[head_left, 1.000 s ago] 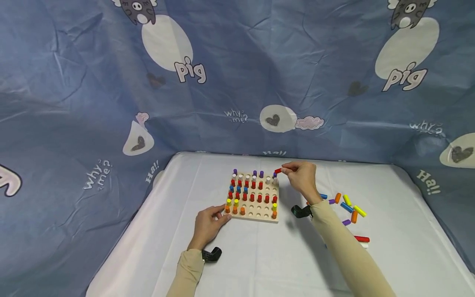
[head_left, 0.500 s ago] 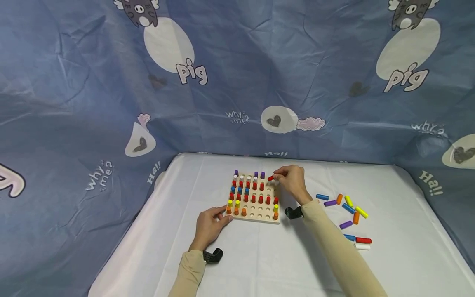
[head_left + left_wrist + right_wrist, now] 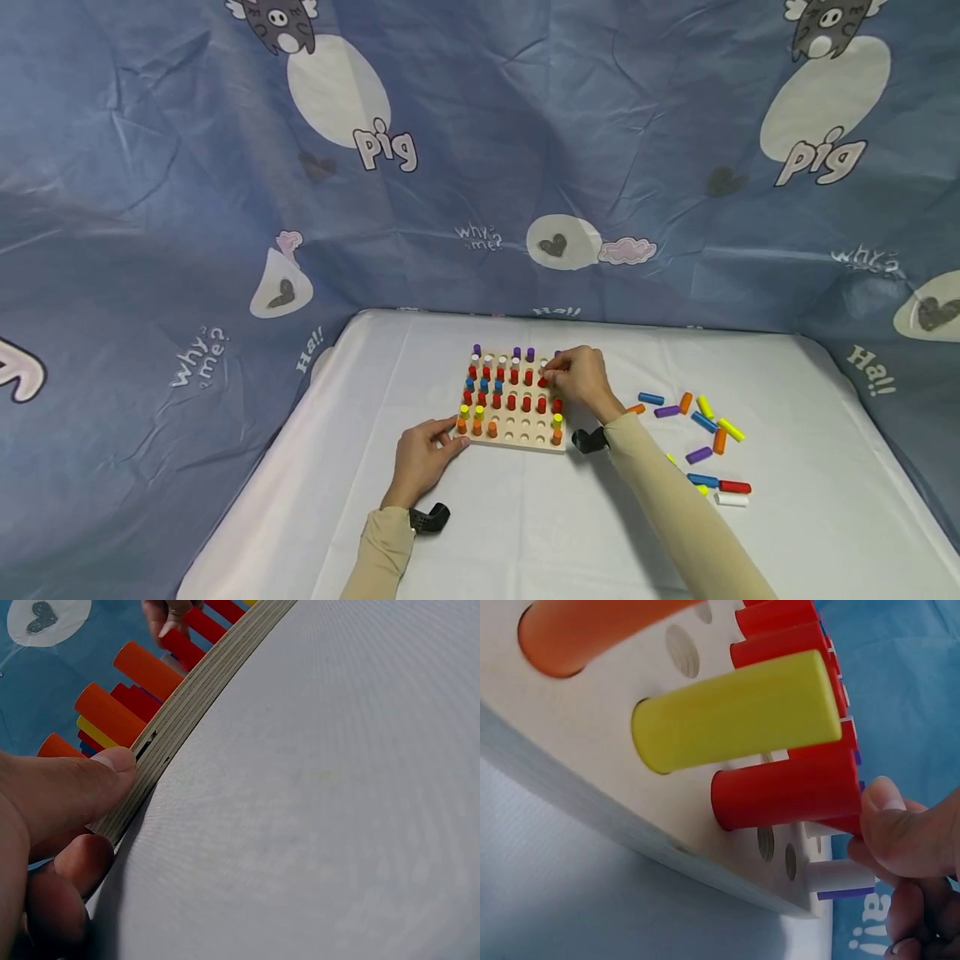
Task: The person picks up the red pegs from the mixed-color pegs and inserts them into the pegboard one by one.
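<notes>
A wooden pegboard (image 3: 517, 446) lies on the table, with rows of purple, white, red, blue, yellow and orange pegs standing in its holes. My left hand (image 3: 422, 457) grips its near left corner, and in the left wrist view the thumb (image 3: 82, 787) presses the board's layered edge beside the orange pegs (image 3: 109, 712). Over the right part of the board, my right hand (image 3: 583, 379) pinches a red peg (image 3: 543, 382) at the end of the upper red row. The right wrist view shows that peg partly hidden behind another red peg (image 3: 787, 791). Whether it sits in its hole cannot be seen.
Loose pegs lie scattered right of the board, among them a purple peg (image 3: 699, 455), a red peg (image 3: 735, 487) and a white peg (image 3: 732, 500). The right forearm (image 3: 675, 500) crosses above some of them. A blue printed cloth (image 3: 450, 167) hangs behind the white table.
My right hand has moved left and nearer from the board's far right corner, bringing the red peg down to the upper red row. The left hand stays at its corner.
</notes>
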Available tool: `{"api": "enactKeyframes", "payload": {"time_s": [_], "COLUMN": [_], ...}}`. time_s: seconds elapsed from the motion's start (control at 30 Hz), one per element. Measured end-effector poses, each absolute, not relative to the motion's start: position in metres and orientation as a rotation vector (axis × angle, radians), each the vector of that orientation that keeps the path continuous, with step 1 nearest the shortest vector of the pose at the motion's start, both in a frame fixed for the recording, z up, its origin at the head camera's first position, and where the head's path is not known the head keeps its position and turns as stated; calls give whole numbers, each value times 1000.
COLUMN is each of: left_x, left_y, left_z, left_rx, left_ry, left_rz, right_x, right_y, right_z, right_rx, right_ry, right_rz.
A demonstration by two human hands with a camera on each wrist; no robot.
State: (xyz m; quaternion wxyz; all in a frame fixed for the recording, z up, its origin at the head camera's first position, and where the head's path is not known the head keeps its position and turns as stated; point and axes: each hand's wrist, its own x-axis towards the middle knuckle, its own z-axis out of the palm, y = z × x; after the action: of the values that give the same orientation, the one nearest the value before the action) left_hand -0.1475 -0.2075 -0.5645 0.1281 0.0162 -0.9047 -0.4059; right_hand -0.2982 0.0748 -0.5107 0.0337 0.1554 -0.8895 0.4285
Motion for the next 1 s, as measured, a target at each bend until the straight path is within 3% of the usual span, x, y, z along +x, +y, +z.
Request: {"api": "enactKeyframes", "payload": {"time_s": [1.0], "left_x": [-149], "left_y": [-209], "left_z": [-565], "left_rx": [63], "left_ry": [-2635], "left_rz": [-1209], "right_x": [-300], "right_y": [53], "right_z": [-495], "right_rx": [737], "right_ry": [-2815], "right_rz": [766]}}
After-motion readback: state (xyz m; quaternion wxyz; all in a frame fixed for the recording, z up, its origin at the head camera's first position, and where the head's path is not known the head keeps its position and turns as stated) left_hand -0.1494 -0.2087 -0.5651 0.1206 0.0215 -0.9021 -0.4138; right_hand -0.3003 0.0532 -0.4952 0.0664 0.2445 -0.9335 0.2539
